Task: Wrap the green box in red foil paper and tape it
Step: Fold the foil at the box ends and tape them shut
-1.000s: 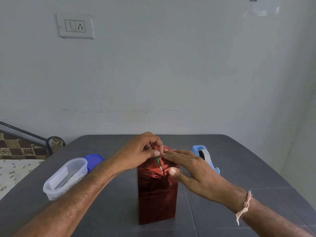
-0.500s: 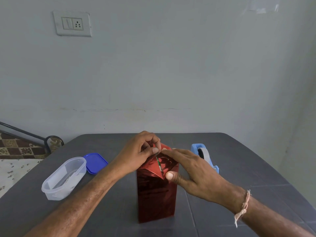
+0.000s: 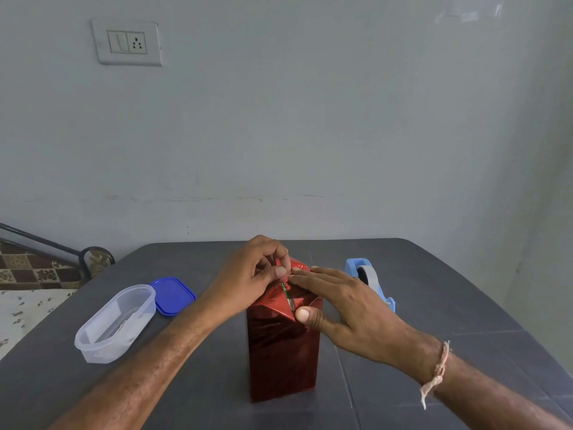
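Folding red foil flap (image 3: 277,303) further down

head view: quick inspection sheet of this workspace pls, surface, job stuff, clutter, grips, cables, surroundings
surface: dark grey table, with seams showing between its panels.
job's things: red foil paper covers the upright green box, of which only a green sliver shows at the top seam; blue tape dispenser stands to its right, apart.
clutter: clear plastic container and blue lid on the left.
grips: left hand pinches the foil at the top; right hand lies flat on the top fold, thumb against the front flap's tip.
cables: nothing seen.
surroundings: pale wall with a switch socket; patterned bedding at far left.
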Demonstrator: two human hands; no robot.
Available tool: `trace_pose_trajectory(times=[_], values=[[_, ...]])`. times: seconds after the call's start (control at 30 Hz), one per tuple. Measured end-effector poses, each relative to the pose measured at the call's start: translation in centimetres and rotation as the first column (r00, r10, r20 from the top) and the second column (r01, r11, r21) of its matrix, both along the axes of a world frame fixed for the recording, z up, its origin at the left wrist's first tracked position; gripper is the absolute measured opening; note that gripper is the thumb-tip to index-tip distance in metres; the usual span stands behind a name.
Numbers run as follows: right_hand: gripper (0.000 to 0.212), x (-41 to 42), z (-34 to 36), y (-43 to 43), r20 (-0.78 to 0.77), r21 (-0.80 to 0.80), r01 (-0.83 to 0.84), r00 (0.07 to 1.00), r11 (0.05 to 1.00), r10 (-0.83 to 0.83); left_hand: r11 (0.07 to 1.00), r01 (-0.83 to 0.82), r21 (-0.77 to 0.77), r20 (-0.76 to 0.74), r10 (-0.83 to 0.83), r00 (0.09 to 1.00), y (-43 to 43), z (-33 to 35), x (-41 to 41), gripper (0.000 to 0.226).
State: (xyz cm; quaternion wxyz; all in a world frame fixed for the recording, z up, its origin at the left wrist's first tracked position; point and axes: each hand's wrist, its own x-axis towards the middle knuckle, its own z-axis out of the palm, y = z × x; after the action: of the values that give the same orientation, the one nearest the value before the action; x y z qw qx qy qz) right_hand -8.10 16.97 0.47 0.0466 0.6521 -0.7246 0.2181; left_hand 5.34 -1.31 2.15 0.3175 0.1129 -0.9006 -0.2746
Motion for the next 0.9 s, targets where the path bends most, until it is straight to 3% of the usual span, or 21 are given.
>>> trace_pose_trajectory(times=[0.43, 0.73, 0.9], values=[[0.074, 0.08, -0.33, 0.25, -0.062, -0.001, -0.045, 0.997, 0.999, 0.045, 0.993, 0.001, -0.119, 0.103, 0.012, 0.995, 0.12, 0.45, 0.05, 0.013], [0.070, 0.30, -0.40, 0.37, 0.060, -0.071, -0.097, 0.993, 0.993, 0.101, 0.991, 0.022, -0.130, 0.124, -0.005, 0.992, -0.28, 0.35, -0.14, 0.010], [0.085, 0.27, -0.60, 0.35, 0.084, -0.075, -0.088, 0.992, 0.993, 0.095, 0.988, 0.035, -0.151, 0.141, -0.013, 0.990, -0.35, 0.42, -0.14, 0.010]])
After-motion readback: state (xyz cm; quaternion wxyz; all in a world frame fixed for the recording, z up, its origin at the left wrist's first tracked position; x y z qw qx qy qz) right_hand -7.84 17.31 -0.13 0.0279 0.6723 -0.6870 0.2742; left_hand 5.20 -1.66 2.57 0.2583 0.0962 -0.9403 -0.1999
